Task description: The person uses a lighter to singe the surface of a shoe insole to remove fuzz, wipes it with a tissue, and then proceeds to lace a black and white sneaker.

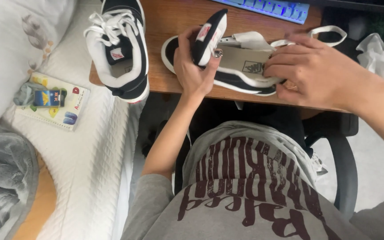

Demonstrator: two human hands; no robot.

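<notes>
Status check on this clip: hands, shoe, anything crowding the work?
Left hand grips the unlaced shoe by its tongue. Right hand presses on the insole. Second shoe sits apart on the desk, clear of both.

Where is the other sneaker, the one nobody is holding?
The laced sneaker sits at the wooden desk's left edge, beside the bed, left of the left hand.

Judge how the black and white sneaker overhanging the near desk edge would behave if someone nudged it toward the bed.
The laced sneaker sits with its heel past the desk edge, so a nudge would probably tip it off. Its flat rubber sole should grip the wood, not roll. The loose laces would likely flop.
</notes>
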